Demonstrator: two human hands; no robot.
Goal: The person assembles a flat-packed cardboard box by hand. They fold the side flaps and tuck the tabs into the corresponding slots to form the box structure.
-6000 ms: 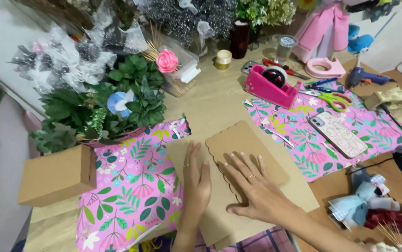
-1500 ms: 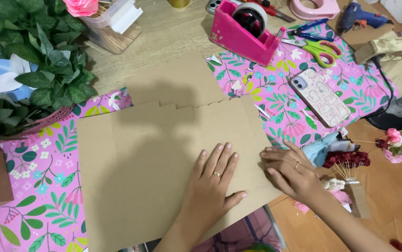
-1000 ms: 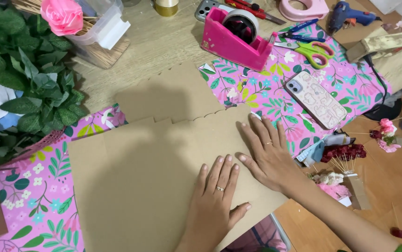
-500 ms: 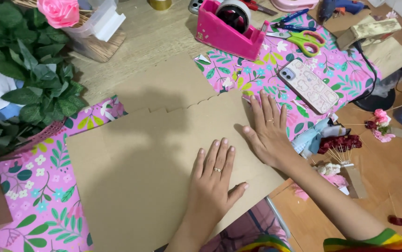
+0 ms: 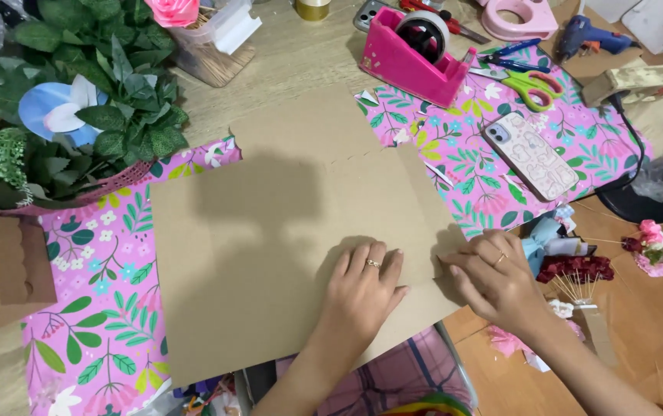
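Change: right hand (image 5: 497, 281) has come back from far edge to near-right corner of card (image 5: 285, 246), fingers curled.
Left hand (image 5: 362, 289): still flat, open, pressing card.

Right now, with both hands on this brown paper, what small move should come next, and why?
Probably slide the right hand along the paper's right edge to press it flat. The left hand lies flat and pins the sheet, while the right hand's fingers are curled at that edge, where the paper meets the floral wrap.

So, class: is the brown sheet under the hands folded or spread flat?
Spread flat. The brown sheet lies open across the table, the left hand palm-down on it.
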